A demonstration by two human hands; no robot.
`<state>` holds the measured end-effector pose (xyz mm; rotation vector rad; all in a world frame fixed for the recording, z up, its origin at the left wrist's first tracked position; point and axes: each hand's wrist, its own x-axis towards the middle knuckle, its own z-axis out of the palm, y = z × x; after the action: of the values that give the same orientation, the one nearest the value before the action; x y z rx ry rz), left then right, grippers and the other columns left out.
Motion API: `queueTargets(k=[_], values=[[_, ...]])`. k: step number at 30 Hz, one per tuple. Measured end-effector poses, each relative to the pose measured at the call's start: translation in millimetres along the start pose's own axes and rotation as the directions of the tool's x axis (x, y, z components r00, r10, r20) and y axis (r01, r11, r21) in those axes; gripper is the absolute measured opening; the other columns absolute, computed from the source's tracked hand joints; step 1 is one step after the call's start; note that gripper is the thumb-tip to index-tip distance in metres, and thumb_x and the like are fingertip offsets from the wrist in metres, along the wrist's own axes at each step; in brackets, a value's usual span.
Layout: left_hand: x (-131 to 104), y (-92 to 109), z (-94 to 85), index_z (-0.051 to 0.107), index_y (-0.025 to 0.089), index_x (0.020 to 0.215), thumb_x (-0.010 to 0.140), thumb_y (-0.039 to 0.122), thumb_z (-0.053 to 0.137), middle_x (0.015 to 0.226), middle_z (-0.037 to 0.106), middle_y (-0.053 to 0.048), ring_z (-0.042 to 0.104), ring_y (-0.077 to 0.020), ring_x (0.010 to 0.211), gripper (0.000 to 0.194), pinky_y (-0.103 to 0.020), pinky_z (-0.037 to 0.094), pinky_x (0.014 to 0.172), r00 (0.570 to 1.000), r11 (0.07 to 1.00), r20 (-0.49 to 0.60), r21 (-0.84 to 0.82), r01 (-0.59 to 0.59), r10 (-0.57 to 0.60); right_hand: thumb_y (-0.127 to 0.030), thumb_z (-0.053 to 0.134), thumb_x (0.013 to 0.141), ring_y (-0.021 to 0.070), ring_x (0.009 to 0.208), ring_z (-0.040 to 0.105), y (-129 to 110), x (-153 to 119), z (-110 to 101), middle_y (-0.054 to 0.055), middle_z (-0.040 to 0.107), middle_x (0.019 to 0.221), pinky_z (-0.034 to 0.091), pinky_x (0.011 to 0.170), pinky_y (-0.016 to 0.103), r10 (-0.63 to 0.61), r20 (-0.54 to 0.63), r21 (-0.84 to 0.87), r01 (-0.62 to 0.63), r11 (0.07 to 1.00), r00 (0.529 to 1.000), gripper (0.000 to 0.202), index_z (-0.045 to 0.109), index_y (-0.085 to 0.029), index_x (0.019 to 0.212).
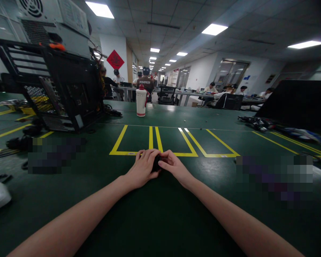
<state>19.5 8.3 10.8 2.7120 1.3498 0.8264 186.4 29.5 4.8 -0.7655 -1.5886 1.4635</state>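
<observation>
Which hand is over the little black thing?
The left bare hand, curled over the small black object; the right bare hand is only at its right edge.

So the left side of the table point(160, 217) is mostly taken up by a computer case point(79, 94), with a power supply point(73, 19) stacked on top. A tumbler point(141, 103) is parked a bit to the right of that, behind the taped outlines point(151, 137) in the middle. A small object point(155, 163) is tucked under the left hand point(144, 165), with the right hand point(174, 167) just beside it, on the near side of the tape. Cables point(256, 123) are piled over on the right, by a panel point(296, 103). Desks point(195, 93) and people point(146, 84) can be seen far behind.
</observation>
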Motion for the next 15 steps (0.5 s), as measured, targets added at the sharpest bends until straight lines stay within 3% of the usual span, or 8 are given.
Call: queueTargets(k=[4,7,12,15], values=[[0.6,-0.9,2.2,0.026,0.02,0.122,0.075,0.024,0.054,0.121,0.041,-0.009,0.039,-0.0238,0.111,0.055,-0.044,0.025,0.096,1.0,1.0,-0.018,-0.008,-0.008,0.008,-0.028,0.058,0.073,0.0162,0.098,0.052,-1.5,-0.3,0.5,0.001,0.055,0.099,0.039,0.09,0.037,0.027,-0.041,-0.02,-0.028,0.999,0.999,0.022,0.05,-0.023,0.093],[0.7,-1.4,2.9,0.025,0.02,0.122,0.074,0.024,0.055,0.121,0.04,-0.008,0.038,-0.0239,0.112,0.056,-0.044,0.025,0.096,1.0,1.0,-0.022,-0.013,-0.007,0.006,-0.025,0.06,0.072,0.0173,0.101,0.051,-0.5,-0.5,-1.4,0.002,0.054,0.103,0.04,0.089,0.038,0.06,-0.007,-0.003,-0.06,0.998,0.998,0.027,0.049,-0.023,0.096],[-0.1,-0.9,0.6,0.025,0.02,0.122,0.073,0.022,0.055,0.122,0.04,-0.008,0.038,-0.0246,0.112,0.057,-0.045,0.024,0.097,1.0,1.0,0.008,-0.017,-0.001,0.001,-0.018,0.068,0.063,0.0166,0.099,0.053,-0.3,-1.4,-2.3,0.0,0.054,0.1,0.04,0.09,0.038,0.009,0.048,0.031,-0.011,0.999,0.999,0.035,0.046,-0.024,0.091],[-0.2,-1.0,0.3,0.025,0.02,0.122,0.074,0.023,0.055,0.122,0.039,-0.009,0.038,-0.0247,0.112,0.056,-0.045,0.024,0.097,1.0,1.0,0.003,-0.012,0.0,0.0,-0.021,0.065,0.067,0.0164,0.1,0.052,-3.2,-2.4,0.3,0.0,0.054,0.099,0.04,0.09,0.036,-0.001,0.035,0.025,0.0,1.0,0.999,0.029,0.047,-0.023,0.089]])
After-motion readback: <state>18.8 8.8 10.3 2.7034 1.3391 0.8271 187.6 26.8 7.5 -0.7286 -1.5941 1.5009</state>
